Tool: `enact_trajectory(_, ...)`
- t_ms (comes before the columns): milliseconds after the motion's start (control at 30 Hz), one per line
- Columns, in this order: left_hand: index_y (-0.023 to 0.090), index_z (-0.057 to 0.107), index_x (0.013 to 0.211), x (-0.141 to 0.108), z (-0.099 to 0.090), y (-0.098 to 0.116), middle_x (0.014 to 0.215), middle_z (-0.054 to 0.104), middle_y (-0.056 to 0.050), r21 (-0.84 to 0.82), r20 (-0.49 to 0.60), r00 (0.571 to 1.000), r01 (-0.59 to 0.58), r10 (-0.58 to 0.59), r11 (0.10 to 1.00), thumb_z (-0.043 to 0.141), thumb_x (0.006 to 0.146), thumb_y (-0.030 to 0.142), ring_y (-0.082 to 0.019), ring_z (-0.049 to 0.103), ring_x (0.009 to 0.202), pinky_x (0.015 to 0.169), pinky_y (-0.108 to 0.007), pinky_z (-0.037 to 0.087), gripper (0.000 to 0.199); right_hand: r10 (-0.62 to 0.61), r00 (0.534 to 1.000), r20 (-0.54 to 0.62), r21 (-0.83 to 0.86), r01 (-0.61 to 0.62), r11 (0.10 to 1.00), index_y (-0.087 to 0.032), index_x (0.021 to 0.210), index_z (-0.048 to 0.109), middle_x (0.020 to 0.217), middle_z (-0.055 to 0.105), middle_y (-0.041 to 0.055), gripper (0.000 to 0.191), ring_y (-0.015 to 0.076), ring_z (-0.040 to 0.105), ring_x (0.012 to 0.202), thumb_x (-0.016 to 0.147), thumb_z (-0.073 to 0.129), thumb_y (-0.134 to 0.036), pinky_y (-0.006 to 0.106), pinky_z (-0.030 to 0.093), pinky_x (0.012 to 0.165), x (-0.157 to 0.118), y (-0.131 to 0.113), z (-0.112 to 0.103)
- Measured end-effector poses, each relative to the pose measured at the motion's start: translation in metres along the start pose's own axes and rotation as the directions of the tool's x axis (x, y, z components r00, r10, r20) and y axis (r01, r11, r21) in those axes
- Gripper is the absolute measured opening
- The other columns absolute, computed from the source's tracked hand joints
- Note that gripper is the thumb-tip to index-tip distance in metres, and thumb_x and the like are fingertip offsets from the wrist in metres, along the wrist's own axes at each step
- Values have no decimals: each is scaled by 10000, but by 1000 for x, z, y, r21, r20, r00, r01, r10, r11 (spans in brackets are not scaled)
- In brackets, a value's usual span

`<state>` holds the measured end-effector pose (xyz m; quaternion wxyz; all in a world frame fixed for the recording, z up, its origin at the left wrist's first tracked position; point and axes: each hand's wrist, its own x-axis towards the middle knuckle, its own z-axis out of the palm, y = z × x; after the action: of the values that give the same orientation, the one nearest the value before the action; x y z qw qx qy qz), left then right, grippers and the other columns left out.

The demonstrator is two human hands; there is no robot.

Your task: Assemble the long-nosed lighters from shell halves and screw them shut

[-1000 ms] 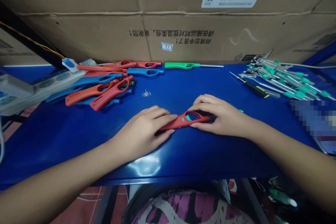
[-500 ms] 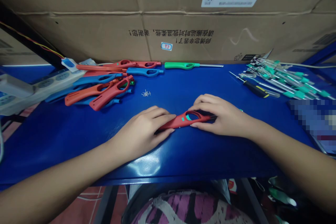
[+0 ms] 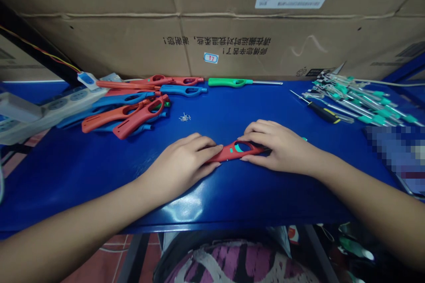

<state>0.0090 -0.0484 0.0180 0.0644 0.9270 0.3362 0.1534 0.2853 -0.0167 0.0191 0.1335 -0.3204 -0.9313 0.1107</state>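
Note:
A red lighter casing (image 3: 229,152) with a green trigger in its loop lies low over the blue table between my hands. My left hand (image 3: 189,157) is closed around its handle end and covers that part. At the other end, my right hand (image 3: 275,146) grips the casing beside the loop, thumb on the near side and fingers on the far side. Its tip is hidden under the right hand. Beyond the hands lies a small heap of tiny screws or pins (image 3: 184,117).
Red, orange and blue lighter casings (image 3: 139,119) are piled at left beside a power strip (image 3: 66,101). A green lighter (image 3: 229,82) with a metal rod lies along the cardboard box (image 3: 133,48). At right are a screwdriver (image 3: 323,112) and several metal rods with green parts (image 3: 368,101).
Both hands stay almost in place on the red casing. The right hand has shifted very slightly, covering a little more of the casing's tip.

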Motion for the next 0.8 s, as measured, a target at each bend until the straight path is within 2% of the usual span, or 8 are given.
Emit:
enact_trajectory(100,132,656,1262,1,-2,3,1086,697,-104,154,-3,999,-47,48,987,577,987,266,-258,631,938,793,-412,589,316,-60,998,14,-167,61,984,-165,1167,696,1082,674,102,332,254,617,942,925,634,-383,389,454,788,-1,-4,-3)
enact_trajectory(200,86,632,1281,2,-1,2,1069,700,-121,175,-16,996,-84,89,981,574,981,239,-264,641,937,795,-415,594,341,-129,992,8,-266,126,956,-139,1184,696,1084,694,123,345,260,631,920,938,609,-366,380,447,757,-1,-4,-5)
enact_trajectory(300,84,623,1267,3,1,-2,1073,706,-122,111,-51,996,-71,77,991,530,1012,263,-247,654,950,827,-396,586,326,-188,981,-47,-290,167,942,-128,1157,702,1012,727,111,318,229,642,872,993,542,-349,345,438,718,-1,-4,-6)
enact_trajectory(467,106,644,1145,3,1,-5,1011,700,-100,-98,-76,997,-33,26,995,489,1037,297,-208,647,898,809,-340,558,268,-242,959,-150,-330,182,926,-124,972,726,854,737,77,285,180,628,736,1019,512,-307,317,421,657,-4,-9,-7)
enact_trajectory(633,99,645,1131,3,-3,-2,995,691,-107,-129,-97,995,-31,19,991,471,1035,250,-212,627,877,781,-339,532,249,-202,963,-177,-294,144,945,-143,974,726,862,742,60,258,179,648,753,1006,547,-327,314,431,665,-5,-12,-9)
enact_trajectory(800,113,635,1172,6,-4,-5,1059,685,-107,-164,-90,994,41,-56,986,454,1042,256,-223,628,959,853,-351,519,264,-96,983,-159,-179,67,982,-153,987,703,895,731,61,238,188,641,822,993,570,-350,308,457,714,-3,-7,-15)
